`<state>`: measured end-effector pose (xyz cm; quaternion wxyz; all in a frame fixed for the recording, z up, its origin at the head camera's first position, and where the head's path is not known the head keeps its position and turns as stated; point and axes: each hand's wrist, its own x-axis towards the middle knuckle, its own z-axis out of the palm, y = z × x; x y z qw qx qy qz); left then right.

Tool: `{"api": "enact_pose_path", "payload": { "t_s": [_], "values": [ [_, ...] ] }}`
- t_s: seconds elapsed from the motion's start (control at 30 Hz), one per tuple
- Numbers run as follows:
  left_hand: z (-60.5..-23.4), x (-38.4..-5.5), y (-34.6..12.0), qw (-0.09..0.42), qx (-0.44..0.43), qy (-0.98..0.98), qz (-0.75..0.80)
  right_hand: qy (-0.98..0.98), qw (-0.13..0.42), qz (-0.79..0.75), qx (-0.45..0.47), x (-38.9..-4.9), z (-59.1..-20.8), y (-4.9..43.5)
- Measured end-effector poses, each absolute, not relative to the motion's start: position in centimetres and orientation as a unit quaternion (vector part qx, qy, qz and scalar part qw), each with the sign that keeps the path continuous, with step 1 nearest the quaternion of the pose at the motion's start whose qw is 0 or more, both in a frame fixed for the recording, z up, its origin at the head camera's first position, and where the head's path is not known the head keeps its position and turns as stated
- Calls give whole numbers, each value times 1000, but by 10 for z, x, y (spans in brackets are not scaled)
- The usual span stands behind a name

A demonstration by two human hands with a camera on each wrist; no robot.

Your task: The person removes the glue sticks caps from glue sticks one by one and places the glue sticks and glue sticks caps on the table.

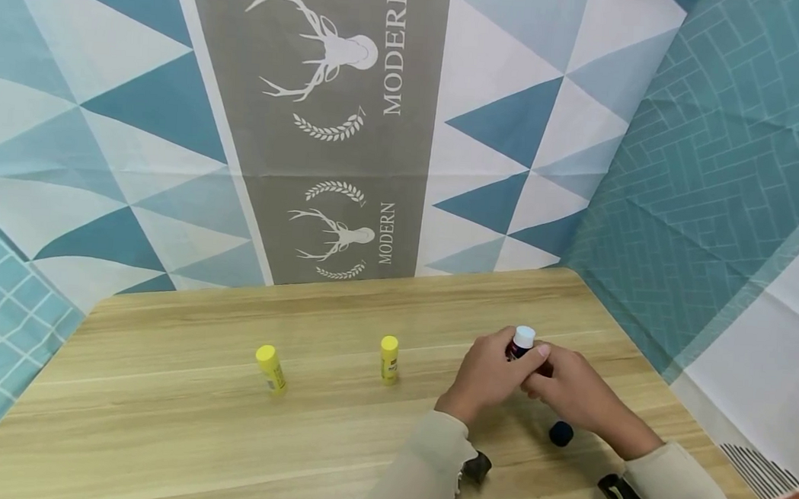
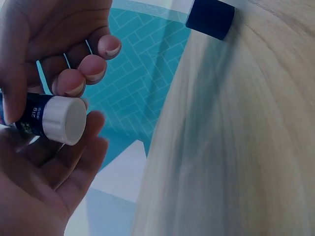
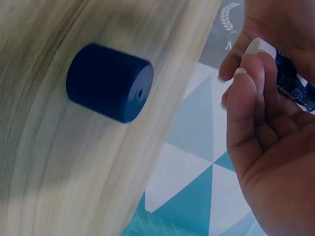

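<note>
Over the right part of the table, both hands hold a dark blue glue stick (image 1: 518, 351) upright, its white top showing uncapped. My left hand (image 1: 488, 373) has its fingers round the body. From the other side my right hand (image 1: 576, 386) grips it, the two thumbs close together. The left wrist view shows the stick's white base (image 2: 65, 120) pointing down at the table, with the right thumb against the labelled body. Right fingers (image 3: 243, 103) partly cover the base in the right wrist view. A dark blue cap (image 3: 106, 82) rests on the table below the hands.
Two yellow glue sticks stand on the wooden table (image 1: 190, 420), one (image 1: 389, 359) near the middle and another (image 1: 272, 368) farther left. Patterned cloth (image 1: 504, 118) hangs behind the table's back edge. A black wrist device (image 1: 621, 496) sits at the right sleeve.
</note>
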<state>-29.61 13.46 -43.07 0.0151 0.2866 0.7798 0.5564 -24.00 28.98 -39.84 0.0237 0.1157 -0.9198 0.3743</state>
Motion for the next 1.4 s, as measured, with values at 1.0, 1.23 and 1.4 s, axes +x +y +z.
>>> {"api": "enact_pose_path", "payload": {
  "t_s": [1.0, 1.23, 1.4],
  "values": [
    [-433, -304, 134, -114, 199, 762, 605, -934, -52, 341, 95, -272, -419, 305],
    [-435, -305, 131, -139, 240, 738, 615, -932, -56, 349, 84, -273, -420, 301],
    [-435, -305, 131, -132, 248, 744, 607, -938, -50, 334, 76, -274, -425, 299]
  ]
}}
